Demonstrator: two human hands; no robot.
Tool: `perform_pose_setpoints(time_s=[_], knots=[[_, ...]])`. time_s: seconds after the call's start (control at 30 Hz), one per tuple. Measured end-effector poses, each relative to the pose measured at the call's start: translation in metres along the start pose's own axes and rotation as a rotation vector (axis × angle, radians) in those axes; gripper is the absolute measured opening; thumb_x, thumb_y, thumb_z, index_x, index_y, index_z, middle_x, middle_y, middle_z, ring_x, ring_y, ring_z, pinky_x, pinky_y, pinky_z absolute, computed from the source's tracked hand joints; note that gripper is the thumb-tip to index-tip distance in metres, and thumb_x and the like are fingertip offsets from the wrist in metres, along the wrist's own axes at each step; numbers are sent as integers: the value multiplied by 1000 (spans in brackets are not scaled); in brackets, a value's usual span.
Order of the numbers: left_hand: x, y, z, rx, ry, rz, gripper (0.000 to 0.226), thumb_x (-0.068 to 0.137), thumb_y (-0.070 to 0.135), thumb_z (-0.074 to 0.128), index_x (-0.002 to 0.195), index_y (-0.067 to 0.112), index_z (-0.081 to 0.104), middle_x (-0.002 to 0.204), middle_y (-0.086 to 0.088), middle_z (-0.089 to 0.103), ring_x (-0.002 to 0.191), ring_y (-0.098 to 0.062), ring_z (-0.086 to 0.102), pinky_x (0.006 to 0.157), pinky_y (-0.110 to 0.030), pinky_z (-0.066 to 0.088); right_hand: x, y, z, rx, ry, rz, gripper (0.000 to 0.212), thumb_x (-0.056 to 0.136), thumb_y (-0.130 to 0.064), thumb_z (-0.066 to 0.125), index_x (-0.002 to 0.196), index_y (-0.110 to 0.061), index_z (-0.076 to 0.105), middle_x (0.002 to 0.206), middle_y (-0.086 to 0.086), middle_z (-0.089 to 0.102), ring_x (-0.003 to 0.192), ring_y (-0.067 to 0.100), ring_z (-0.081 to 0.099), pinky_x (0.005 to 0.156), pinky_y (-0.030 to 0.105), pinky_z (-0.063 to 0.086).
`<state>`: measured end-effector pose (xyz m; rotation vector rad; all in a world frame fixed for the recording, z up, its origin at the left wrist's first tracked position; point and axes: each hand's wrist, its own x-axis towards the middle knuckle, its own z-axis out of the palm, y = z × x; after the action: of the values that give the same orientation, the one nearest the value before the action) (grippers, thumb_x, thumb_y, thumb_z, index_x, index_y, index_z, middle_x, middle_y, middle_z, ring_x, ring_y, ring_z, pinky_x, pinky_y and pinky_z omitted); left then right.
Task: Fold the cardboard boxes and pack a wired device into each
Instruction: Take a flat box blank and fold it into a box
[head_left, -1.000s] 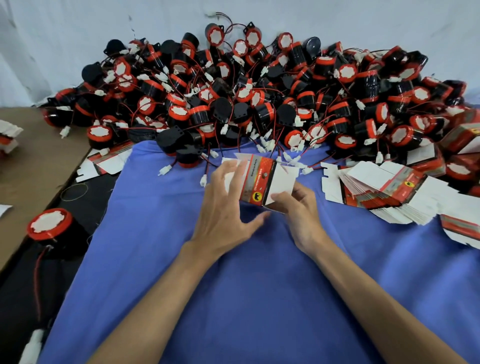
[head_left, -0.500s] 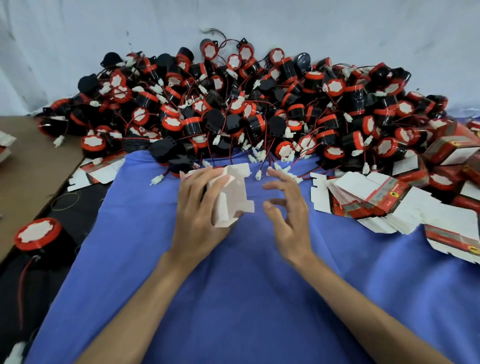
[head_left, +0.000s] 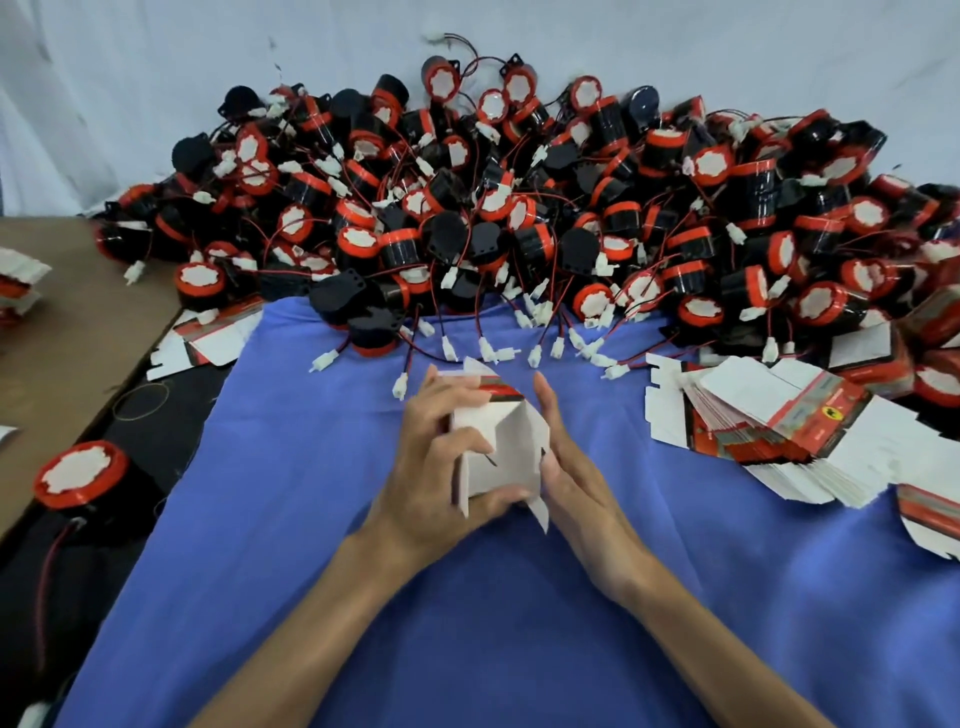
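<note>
A small cardboard box (head_left: 501, 457), white inside with a red and black printed face, stands half-formed over the blue cloth (head_left: 322, 519). My left hand (head_left: 431, 473) wraps its left side, thumb on the front panel. My right hand (head_left: 569, 478) presses flat against its right side, fingers straight. Loose flaps stick out at the top and bottom. A big heap of black and red wired devices (head_left: 519, 218) with white plugs fills the back of the table. A stack of flat unfolded boxes (head_left: 769, 421) lies to the right.
One wired device (head_left: 78, 478) sits alone at the left on a black surface. A few flat boxes (head_left: 208, 338) lie at the cloth's left corner. Brown board (head_left: 67, 332) runs along the left. Folded red boxes (head_left: 930, 322) sit at the far right. A white wall backs the heap.
The box was turned from its red printed face to its white inside, and it is now opened up. My right hand came off it, then closed back against its right side.
</note>
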<state>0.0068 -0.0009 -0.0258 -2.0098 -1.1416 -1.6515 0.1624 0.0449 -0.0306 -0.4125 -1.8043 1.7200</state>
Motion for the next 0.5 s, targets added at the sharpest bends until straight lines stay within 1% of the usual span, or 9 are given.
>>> perform_pose_setpoints(time_s=[0.07, 0.1, 0.17, 0.23, 0.3, 0.37, 0.43, 0.47, 0.5], knots=[[0, 4, 1, 11, -44, 4, 33, 99, 45, 45, 101, 13, 45, 119, -10, 41, 128, -22, 43, 112, -51, 29, 1, -4, 0, 58, -13, -8, 64, 89, -56, 56, 143, -55, 22, 151, -17, 35, 140, 11, 33, 105, 27, 39], [1, 5, 0, 25, -86, 7, 35, 100, 46, 40, 106, 13, 45, 124, -12, 39, 130, -23, 40, 114, -50, 26, 2, -6, 1, 56, -4, -23, 63, 90, -52, 56, 144, -53, 22, 149, -15, 39, 138, 12, 37, 102, 26, 41], [2, 5, -3, 64, -197, -40, 49, 100, 53, 31, 126, 13, 41, 139, -14, 30, 135, -31, 34, 111, -60, 26, 6, -9, 3, 36, 11, -46, 66, 91, -47, 58, 146, -47, 24, 146, -6, 46, 135, 18, 43, 103, 33, 44], [1, 8, -3, 70, -288, -131, 67, 96, 65, 24, 147, 24, 23, 154, -12, 11, 145, -35, 17, 107, -69, 22, 6, -11, 4, 52, 39, -31, 66, 88, -42, 61, 145, -45, 29, 140, 2, 52, 128, 22, 50, 98, 35, 48], [0, 13, -1, 45, -307, -231, 81, 89, 76, 17, 154, 28, 4, 159, -11, -9, 150, -30, -5, 112, -69, 10, 4, -12, 4, 117, 99, -9, 56, 86, -40, 60, 138, -46, 42, 135, 5, 56, 117, 20, 59, 85, 28, 52], [-3, 15, 1, 27, -294, -325, 88, 88, 78, 17, 154, 23, -1, 159, -11, -17, 149, -26, -14, 119, -57, 5, 2, -13, 5, 182, 105, 38, 53, 86, -49, 57, 137, -36, 47, 126, 5, 62, 109, 19, 63, 80, 29, 53], [-5, 16, 2, 23, -278, -418, 84, 89, 75, 29, 153, 31, -2, 160, -2, -21, 149, -18, -16, 120, -29, 16, -1, -13, 9, 254, 57, 85, 59, 83, -67, 53, 129, -29, 58, 120, 5, 66, 110, 22, 63, 81, 35, 55], [-5, 15, 1, 23, -276, -460, 82, 89, 73, 36, 153, 37, -1, 161, 2, -19, 148, -13, -15, 114, -12, 16, -1, -12, 10, 280, 42, 100, 60, 79, -73, 53, 122, -32, 63, 119, 4, 67, 111, 22, 63, 81, 37, 56], [-4, 14, -1, 19, -277, -495, 81, 88, 73, 40, 152, 41, 2, 162, 3, -14, 148, -8, -12, 110, -3, 11, -2, -10, 11, 270, 31, 115, 60, 75, -77, 52, 117, -37, 66, 119, 1, 67, 111, 21, 63, 83, 41, 55]])
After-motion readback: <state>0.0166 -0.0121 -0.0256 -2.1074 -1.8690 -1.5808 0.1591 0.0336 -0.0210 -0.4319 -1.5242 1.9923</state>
